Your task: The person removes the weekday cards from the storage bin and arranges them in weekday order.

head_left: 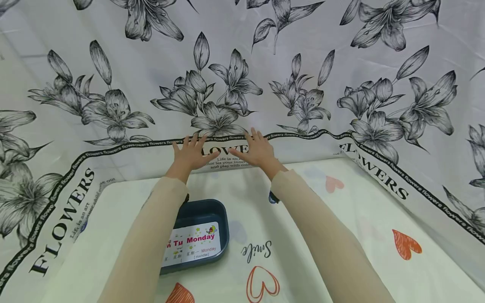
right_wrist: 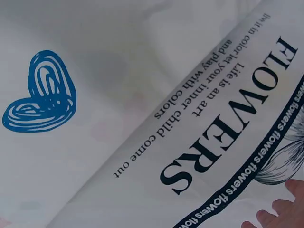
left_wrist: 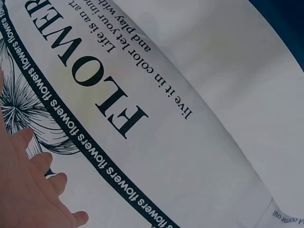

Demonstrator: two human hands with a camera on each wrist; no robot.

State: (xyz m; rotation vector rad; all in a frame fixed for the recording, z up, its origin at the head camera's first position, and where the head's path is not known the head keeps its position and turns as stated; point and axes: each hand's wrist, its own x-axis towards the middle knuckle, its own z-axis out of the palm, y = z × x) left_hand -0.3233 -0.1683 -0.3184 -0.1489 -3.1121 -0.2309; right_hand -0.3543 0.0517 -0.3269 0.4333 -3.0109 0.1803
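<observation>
Both arms stretch forward over the table in the head view. My left hand (head_left: 191, 155) has its fingers spread, close to the flower-printed curtain (head_left: 235, 25) at its lettered lower band. Beside it, my right hand (head_left: 259, 150) is spread the same way, and the thumbs point toward each other. Neither hand holds anything. A dark blue tray (head_left: 223, 229) lies below the left forearm, which covers its left part. Inside it are white word cards (head_left: 202, 242); the top one reads "Monday". Fingertips of the left hand (left_wrist: 38, 180) and right hand (right_wrist: 282, 213) show in the wrist views.
A white tablecloth (head_left: 295, 261) printed with hearts and "Smile" covers the table. The curtain surrounds the table's back and both sides, with a black "flowers" strip (head_left: 151, 144) along its lower part.
</observation>
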